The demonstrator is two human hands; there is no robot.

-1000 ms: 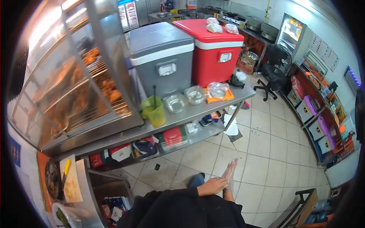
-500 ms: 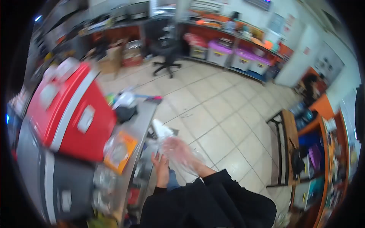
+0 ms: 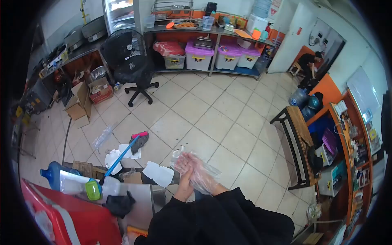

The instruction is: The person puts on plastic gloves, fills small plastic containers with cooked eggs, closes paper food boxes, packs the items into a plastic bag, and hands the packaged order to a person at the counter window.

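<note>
A loose, clear plastic glove (image 3: 210,171) covers my right hand (image 3: 196,164), and its crumpled edge reaches down to the wrist. Inside it, the fingers look stretched out and hold no object. My bare left hand (image 3: 185,184) presses against the gloved fingers from the left, closed on the plastic; some of its fingertips are hidden. Both hands are held low in front of my body, above the tiled floor.
At lower left, a red cooler box (image 3: 81,216) and a steel table (image 3: 139,196) stand close by. A blue-handled brush (image 3: 122,157) lies beyond. A wooden bench (image 3: 302,130) stands right, an office chair (image 3: 130,61) far left. A person (image 3: 308,65) sits at the back.
My view has swung to the left and sharpened. My left hand, open and beside the glove before, is now closed against the gloved right hand.
</note>
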